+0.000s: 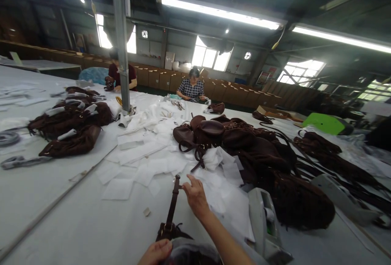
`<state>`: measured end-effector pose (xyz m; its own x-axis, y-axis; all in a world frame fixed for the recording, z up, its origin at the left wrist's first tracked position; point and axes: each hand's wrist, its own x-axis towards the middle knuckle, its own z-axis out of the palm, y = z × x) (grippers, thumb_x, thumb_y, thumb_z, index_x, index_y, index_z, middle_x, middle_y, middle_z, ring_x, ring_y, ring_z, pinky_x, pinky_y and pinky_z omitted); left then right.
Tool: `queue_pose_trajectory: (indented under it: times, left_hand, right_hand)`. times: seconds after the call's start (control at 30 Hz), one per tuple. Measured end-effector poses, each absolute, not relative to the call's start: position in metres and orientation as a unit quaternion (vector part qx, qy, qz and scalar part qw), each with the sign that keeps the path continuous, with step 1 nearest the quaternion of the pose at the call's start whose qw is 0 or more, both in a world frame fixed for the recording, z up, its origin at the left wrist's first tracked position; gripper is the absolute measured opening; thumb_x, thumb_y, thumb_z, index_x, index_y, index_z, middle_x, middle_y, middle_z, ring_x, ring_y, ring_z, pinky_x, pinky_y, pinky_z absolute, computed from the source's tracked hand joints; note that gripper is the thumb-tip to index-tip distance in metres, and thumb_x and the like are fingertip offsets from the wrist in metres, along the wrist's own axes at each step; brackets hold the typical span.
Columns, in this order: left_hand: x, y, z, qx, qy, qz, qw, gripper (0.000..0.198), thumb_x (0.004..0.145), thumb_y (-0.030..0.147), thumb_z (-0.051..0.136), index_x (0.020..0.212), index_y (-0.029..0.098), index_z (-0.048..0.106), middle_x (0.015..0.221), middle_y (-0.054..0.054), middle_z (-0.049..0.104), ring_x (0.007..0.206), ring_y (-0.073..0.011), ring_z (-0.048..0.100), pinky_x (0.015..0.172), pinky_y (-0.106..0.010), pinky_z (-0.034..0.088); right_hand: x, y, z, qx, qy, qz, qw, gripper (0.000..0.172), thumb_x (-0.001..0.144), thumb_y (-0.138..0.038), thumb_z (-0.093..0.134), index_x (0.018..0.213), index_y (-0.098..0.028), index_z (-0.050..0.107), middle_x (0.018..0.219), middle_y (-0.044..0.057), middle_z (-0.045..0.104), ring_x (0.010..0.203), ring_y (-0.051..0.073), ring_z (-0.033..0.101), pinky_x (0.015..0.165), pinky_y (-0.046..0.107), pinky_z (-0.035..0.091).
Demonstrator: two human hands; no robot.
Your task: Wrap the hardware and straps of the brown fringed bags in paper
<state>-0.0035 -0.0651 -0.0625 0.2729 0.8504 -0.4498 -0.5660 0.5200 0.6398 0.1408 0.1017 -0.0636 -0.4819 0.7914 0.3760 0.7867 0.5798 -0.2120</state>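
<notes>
At the bottom edge of the head view, my left hand (157,252) is closed on the rim of a dark brown bag (168,231), most of which lies out of frame. Greyish, see-through wrapping covers part of this bag. Its buckled strap (172,206) runs up and away over the white table. Near the strap's far end, my right hand (195,195) pinches a small brown piece at its side between thumb and finger, the other fingers partly raised. Loose white paper sheets (149,171) lie just beyond the strap.
Brown bags are heaped at right (256,142) and at left (76,122). A grey tape dispenser (262,220) stands right of my forearm. A metal post (122,53) rises from the table. Two people sit across it: one in a checked shirt (191,89), another behind the post.
</notes>
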Motion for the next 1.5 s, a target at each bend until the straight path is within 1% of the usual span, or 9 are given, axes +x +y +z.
queue_pose_trajectory:
  times: [0.23, 0.33, 0.43, 0.57, 0.67, 0.77, 0.93, 1.2, 1.5]
  left_hand:
    - [-0.010, -0.065, -0.053, 0.050, 0.354, 0.296, 0.886, 0.048, 0.089, 0.049, 0.047, 0.059, 0.014, 0.058, 0.028, 0.011, 0.019, 0.023, -0.0016, 0.010, 0.027, -0.014, 0.006]
    - [-0.008, -0.065, -0.050, 0.017, 0.330, 0.301, 0.895, 0.050, 0.093, 0.047, 0.042, 0.061, 0.012, 0.059, 0.030, 0.010, 0.024, 0.024, -0.0005, 0.014, 0.027, -0.012, 0.008]
    - [-0.005, -0.067, -0.042, 0.002, 0.319, 0.316, 0.893, 0.044, 0.093, 0.043, 0.047, 0.065, 0.011, 0.059, 0.036, 0.008, 0.034, 0.025, 0.0003, 0.023, 0.027, -0.010, 0.014]
    - [0.003, -0.073, -0.037, 0.006, 0.310, 0.337, 0.889, 0.027, 0.087, 0.036, 0.060, 0.077, 0.011, 0.061, 0.050, 0.003, 0.050, 0.033, -0.0012, 0.040, 0.033, -0.009, 0.030]
    - [0.010, -0.077, -0.037, 0.013, 0.314, 0.350, 0.883, 0.023, 0.084, 0.034, 0.065, 0.082, 0.012, 0.059, 0.055, 0.003, 0.053, 0.036, -0.0011, 0.043, 0.035, -0.010, 0.033]
    - [0.015, -0.079, -0.036, 0.037, 0.317, 0.385, 0.866, 0.025, 0.076, 0.030, 0.075, 0.080, 0.016, 0.054, 0.063, 0.003, 0.058, 0.033, 0.0022, 0.037, 0.032, -0.008, 0.023]
    - [0.025, -0.088, -0.022, 0.170, 0.350, 0.412, 0.824, 0.039, 0.065, 0.040, 0.081, 0.077, 0.018, 0.050, 0.058, 0.007, 0.056, 0.028, 0.0039, 0.021, 0.028, -0.010, 0.008]
    - [0.028, -0.116, -0.001, 0.399, 0.392, 0.377, 0.738, 0.043, 0.071, 0.055, 0.070, 0.083, 0.015, 0.062, 0.045, 0.004, 0.056, 0.028, -0.0013, 0.029, 0.029, -0.014, 0.017]
    - [0.033, -0.116, 0.008, 0.377, 0.369, 0.428, 0.734, 0.041, 0.076, 0.053, 0.066, 0.097, 0.022, 0.050, 0.062, 0.005, 0.061, 0.024, 0.0018, 0.025, 0.026, -0.012, 0.011]
  right_hand:
    - [0.205, 0.078, -0.017, -0.544, -0.774, 0.015, 0.323, 0.036, 0.097, -0.034, 0.037, 0.084, -0.018, 0.066, 0.125, 0.016, 0.055, 0.111, 0.027, 0.055, 0.093, 0.041, 0.042]
    - [0.229, 0.052, 0.000, -0.588, -0.729, 0.071, 0.344, 0.041, 0.097, -0.042, 0.035, 0.083, -0.017, 0.065, 0.086, 0.011, 0.067, 0.080, 0.023, 0.064, 0.076, 0.034, 0.047]
    - [0.240, 0.007, 0.007, -0.611, -0.688, 0.163, 0.357, 0.045, 0.096, -0.048, 0.032, 0.089, -0.017, 0.064, 0.052, -0.001, 0.054, 0.048, 0.015, 0.055, 0.054, 0.026, 0.043]
    - [0.230, -0.068, -0.006, -0.545, -0.597, 0.472, 0.352, 0.047, 0.088, -0.054, 0.046, 0.117, -0.018, 0.056, 0.069, 0.000, 0.063, 0.052, 0.013, 0.058, 0.050, 0.023, 0.043]
    - [0.217, -0.111, -0.020, -0.517, -0.511, 0.603, 0.328, 0.052, 0.078, -0.060, 0.056, 0.105, -0.016, 0.058, 0.071, 0.001, 0.066, 0.043, 0.009, 0.054, 0.041, 0.019, 0.035]
    - [0.206, -0.130, -0.030, -0.564, -0.442, 0.623, 0.315, 0.056, 0.067, -0.068, 0.061, 0.083, -0.015, 0.058, 0.053, -0.001, 0.060, 0.034, 0.007, 0.047, 0.035, 0.017, 0.026]
    - [0.189, -0.129, -0.032, -0.607, -0.394, 0.603, 0.336, 0.060, 0.063, -0.073, 0.062, 0.075, -0.014, 0.062, 0.038, -0.004, 0.051, 0.027, 0.006, 0.040, 0.029, 0.016, 0.018]
    - [0.155, -0.122, -0.039, -0.446, -0.293, 0.716, 0.450, 0.051, 0.066, -0.064, 0.070, 0.067, -0.014, 0.059, 0.040, -0.005, 0.048, 0.030, 0.005, 0.039, 0.031, 0.016, 0.023]
    - [0.169, -0.133, -0.049, -0.209, -0.212, 0.895, 0.333, 0.053, 0.084, -0.064, 0.051, 0.059, -0.019, 0.045, 0.034, -0.012, 0.028, 0.026, 0.002, 0.021, 0.031, 0.014, 0.016]
